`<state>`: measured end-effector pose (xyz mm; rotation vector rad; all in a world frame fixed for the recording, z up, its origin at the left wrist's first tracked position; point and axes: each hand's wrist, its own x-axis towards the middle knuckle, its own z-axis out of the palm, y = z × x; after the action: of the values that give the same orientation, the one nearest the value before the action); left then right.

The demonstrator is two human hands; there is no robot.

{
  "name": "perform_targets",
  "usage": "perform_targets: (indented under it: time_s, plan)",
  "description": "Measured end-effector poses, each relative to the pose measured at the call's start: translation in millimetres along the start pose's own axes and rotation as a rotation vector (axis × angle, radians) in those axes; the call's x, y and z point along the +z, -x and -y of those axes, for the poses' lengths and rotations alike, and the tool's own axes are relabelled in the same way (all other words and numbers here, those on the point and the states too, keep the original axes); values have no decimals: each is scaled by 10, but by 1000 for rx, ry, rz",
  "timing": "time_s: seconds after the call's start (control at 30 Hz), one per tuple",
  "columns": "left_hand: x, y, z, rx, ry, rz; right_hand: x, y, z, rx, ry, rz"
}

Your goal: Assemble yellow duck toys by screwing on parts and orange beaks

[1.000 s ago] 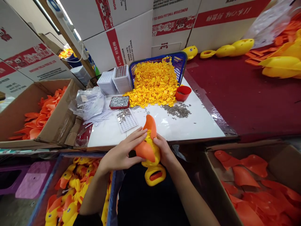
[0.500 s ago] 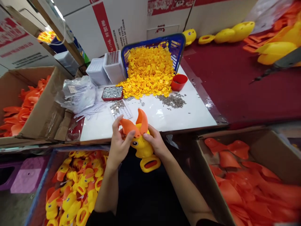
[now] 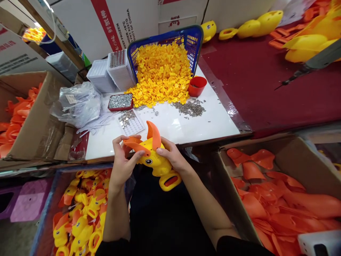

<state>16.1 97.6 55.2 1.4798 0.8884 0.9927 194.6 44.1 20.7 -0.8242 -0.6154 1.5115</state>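
A yellow duck-shaped toy (image 3: 161, 165) with a round eye and a ring-shaped handle is held over the table's front edge. Two orange pieces stick out at its top. My left hand (image 3: 124, 160) pinches the left orange piece (image 3: 135, 145), thumb near the eye. Wrapped round the yellow body from the right is my right hand (image 3: 173, 156), its thumb beside the base of the upright orange piece (image 3: 153, 135). Behind the toy, on the white tabletop (image 3: 170, 124), lie a white tray (image 3: 130, 122) with silver discs and a heap of small metal pins (image 3: 190, 108).
A blue basket (image 3: 197, 46) spills yellow pieces near a red cup (image 3: 197, 86) and a red tray (image 3: 120, 102). Boxes of orange parts flank me, the right one (image 3: 314, 156) close by. Finished-looking ducks (image 3: 80, 227) fill a bin lower left. A drill (image 3: 317, 60) points in from the right.
The toy and my left hand have shifted slightly left, and the toy's top has tilted left. The left orange piece now points more to the left. The whole view has shifted a little.
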Motion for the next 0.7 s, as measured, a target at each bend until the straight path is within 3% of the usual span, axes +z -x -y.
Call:
perform_targets:
  time_s: [0.1, 0.3, 0.47, 0.7]
  plan:
    - [15, 48, -38, -34, -77, -58, 0, 3, -13, -23, 35, -3]
    - [112, 166, 3, -89, -66, -59, -68, 8, -44, -64, 113, 19]
    - [240, 185, 8, -154, 89, -144, -94, -11, -87, -118, 124, 28]
    - [419, 193, 202, -77, 309, -288, -106, -31, -205, -244, 159, 16]
